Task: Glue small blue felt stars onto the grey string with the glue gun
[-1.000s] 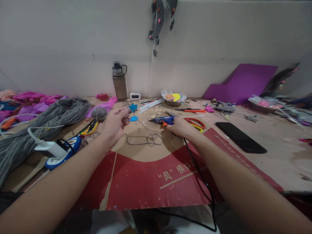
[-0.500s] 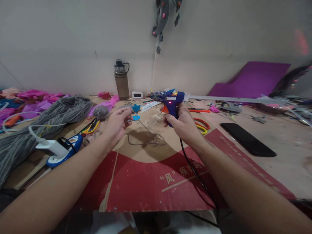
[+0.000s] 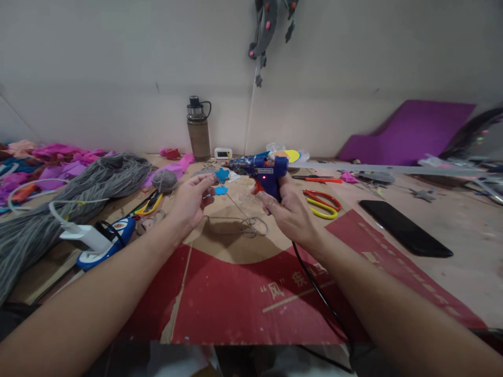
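My left hand (image 3: 191,201) is raised over the cardboard sheet (image 3: 220,293) and pinches a thin grey cord with small blue felt pieces (image 3: 222,176) on it. The cord (image 3: 239,222) trails down into a loose coil on the cardboard. My right hand (image 3: 288,209) grips a blue hot glue gun (image 3: 262,168) by its handle, a red light showing on the body. The gun's nozzle points left and sits right beside the upper blue felt piece. Its black cable (image 3: 314,283) runs down toward me.
Yellow and orange scissors (image 3: 323,203) and a black phone (image 3: 404,235) lie to the right. A grey yarn bundle (image 3: 58,204), a white charger (image 3: 80,235) and a small yarn ball (image 3: 165,180) sit left. A brown bottle (image 3: 197,130) and purple foam sheet (image 3: 408,131) stand by the wall.
My right hand lifted the glue gun off the table and brought it left until its nozzle reached the blue felt piece. My left hand kept its pinch almost still.
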`<action>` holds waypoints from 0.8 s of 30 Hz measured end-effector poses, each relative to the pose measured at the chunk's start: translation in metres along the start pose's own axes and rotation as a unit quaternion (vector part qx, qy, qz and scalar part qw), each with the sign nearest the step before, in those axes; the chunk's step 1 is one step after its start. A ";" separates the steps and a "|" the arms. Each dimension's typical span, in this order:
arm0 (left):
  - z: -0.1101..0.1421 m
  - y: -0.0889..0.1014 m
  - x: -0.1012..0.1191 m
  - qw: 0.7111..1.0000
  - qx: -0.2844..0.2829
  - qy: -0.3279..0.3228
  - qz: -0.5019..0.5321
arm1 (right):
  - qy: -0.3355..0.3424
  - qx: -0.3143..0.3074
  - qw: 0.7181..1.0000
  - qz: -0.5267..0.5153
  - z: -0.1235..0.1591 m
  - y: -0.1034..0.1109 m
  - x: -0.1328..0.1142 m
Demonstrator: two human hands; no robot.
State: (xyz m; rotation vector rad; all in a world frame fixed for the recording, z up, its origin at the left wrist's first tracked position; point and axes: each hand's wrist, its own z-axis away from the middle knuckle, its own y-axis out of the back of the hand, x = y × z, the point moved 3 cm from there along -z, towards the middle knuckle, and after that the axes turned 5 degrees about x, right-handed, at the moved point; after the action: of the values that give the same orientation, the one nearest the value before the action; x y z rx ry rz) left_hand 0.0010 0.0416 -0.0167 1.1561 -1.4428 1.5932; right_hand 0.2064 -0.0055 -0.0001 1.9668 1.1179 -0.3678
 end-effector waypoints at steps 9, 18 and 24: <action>0.001 -0.001 0.000 1.000 -0.009 -0.001 0.002 | 0.001 0.008 1.000 -0.029 -0.002 -0.001 -0.008; 0.004 -0.002 0.001 1.000 -0.006 -0.010 -0.004 | 0.018 -0.007 1.000 -0.012 0.002 -0.004 -0.006; 0.003 -0.003 0.002 1.000 -0.017 -0.020 -0.011 | 0.018 -0.013 1.000 -0.017 0.001 -0.003 -0.010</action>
State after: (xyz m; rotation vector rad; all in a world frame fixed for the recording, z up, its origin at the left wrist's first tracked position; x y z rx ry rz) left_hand 0.0032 0.0389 -0.0140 1.1865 -1.4736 1.5319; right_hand 0.1984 -0.0112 0.0036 1.9406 1.1746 -0.3352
